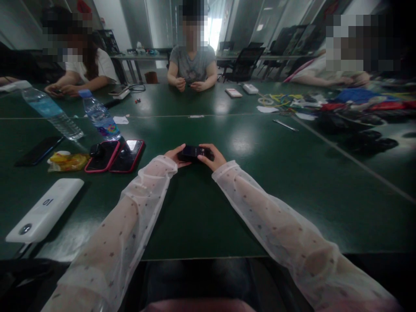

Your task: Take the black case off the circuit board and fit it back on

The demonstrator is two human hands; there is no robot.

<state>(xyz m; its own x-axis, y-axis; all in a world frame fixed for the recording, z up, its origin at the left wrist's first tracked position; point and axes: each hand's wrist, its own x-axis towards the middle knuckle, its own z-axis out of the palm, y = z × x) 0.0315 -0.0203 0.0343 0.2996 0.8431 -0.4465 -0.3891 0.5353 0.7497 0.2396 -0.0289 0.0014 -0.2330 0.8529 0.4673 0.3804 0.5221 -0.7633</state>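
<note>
Between my two hands is a small black device with a dark screen and what look like buttons at its right end (pixel 192 151). My left hand (pixel 175 157) grips its left end, thumb along the top edge. My right hand (pixel 214 158) is wrapped round the right end, its thumb resting on the face near the buttons. The device is just above or on the green table (pixel 201 208); I cannot tell which. Sheer white sleeves with dark stars cover both forearms.
Left of my hands lie two pink-cased phones (pixel 127 156), a yellow packet (pixel 69 161), a white power bank (pixel 47 210) and two water bottles (pixel 100 115). A wrench (pixel 285 125) and tangled cables (pixel 279 100) lie to the right. Several people sit around the table.
</note>
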